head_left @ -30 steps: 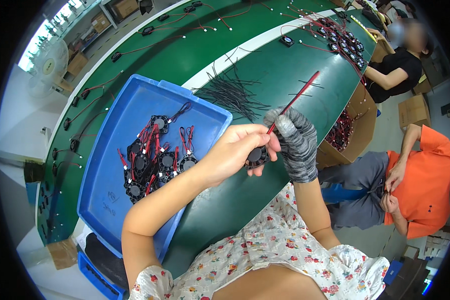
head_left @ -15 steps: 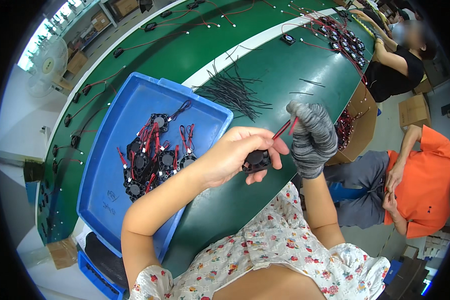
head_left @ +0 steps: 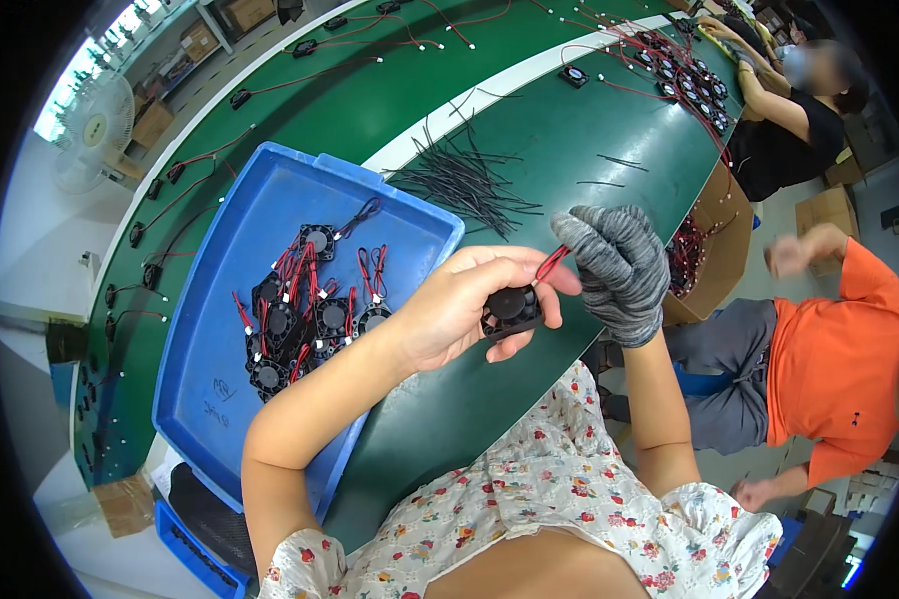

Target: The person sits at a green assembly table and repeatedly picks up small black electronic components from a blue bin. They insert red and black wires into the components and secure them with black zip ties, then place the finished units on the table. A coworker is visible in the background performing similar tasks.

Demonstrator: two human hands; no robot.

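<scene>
A small black square fan sits in my bare left hand, gripped between thumb and fingers. Its red and black wires rise from the upper side toward my right hand. That hand wears a grey knitted glove, and its closed fingers pinch the wire bundle just beside the fan. Left of my forearm, a blue tray contains several similar fans with bundled red wires. Thin black tie strips lie in a loose pile on the green table beyond my hands.
Many more fans with trailing wires crowd the table's far right. Other fans lie along the green belt at the back. A cardboard box of wired parts stands right of the table. Two people, one in an orange shirt, are at the right.
My gloved right hand has moved slightly left and closer to the fan, and the wires now look bunched shorter. The orange-shirted person's hands have moved apart.
</scene>
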